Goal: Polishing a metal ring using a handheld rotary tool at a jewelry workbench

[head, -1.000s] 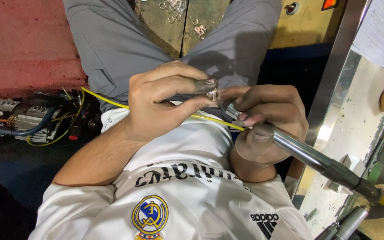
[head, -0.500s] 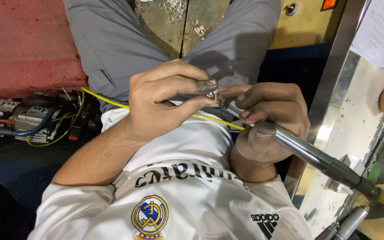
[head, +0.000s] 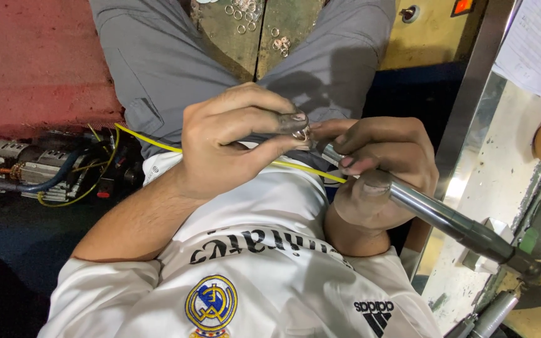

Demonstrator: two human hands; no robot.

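The left hand (head: 233, 141) pinches a tiny, light, slippery metal ring (head: 300, 133) by its rim while the right hand (head: 377, 169) grips a stiff, heavy steel tool (head: 446, 216) near its tip.

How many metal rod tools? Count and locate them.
2. One metal rod tool in the right hand, tip at the small ring the left hand pinches; a second rod tool at bottom right. Others may be hidden.
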